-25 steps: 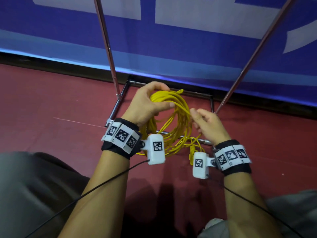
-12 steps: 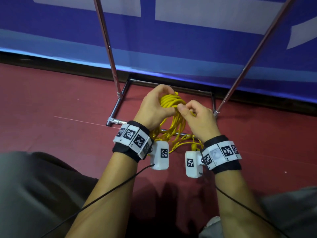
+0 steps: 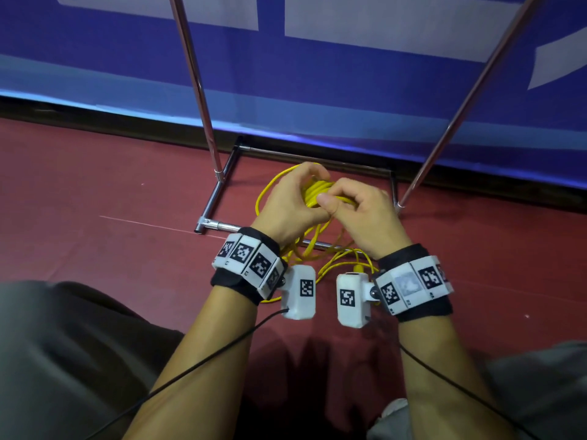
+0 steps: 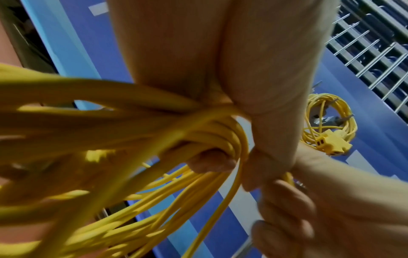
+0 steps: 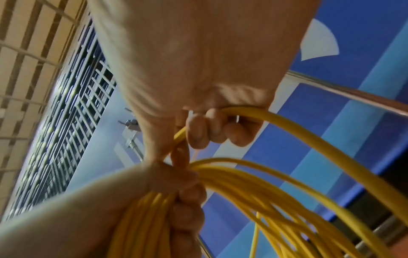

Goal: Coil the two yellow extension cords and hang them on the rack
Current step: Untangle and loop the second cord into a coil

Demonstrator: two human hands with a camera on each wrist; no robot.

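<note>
A yellow extension cord [image 3: 313, 193] is gathered into a coil above the rack's base. My left hand [image 3: 293, 201] grips the bundled loops [image 4: 212, 139] at their top. Touching it, my right hand [image 3: 357, 209] has its fingers curled round a single strand [image 5: 287, 122] beside the bundle. Loose loops and the plug end [image 3: 359, 268] hang between my wrists. In the left wrist view a second yellow cord [image 4: 329, 120] hangs coiled on metal hooks higher up, its socket block [image 4: 331, 146] dangling.
The rack's two chrome poles [image 3: 203, 100] [image 3: 460, 106] rise from a base frame [image 3: 219, 223] on the red floor. A blue banner [image 3: 317, 90] backs it. Wire grating [image 4: 375, 43] shows overhead. My knees [image 3: 63, 360] flank the lower corners.
My right hand has come in from the right with a strand and now touches the left hand at the top of the coil. A loose loop now shows to the left of my left hand.
</note>
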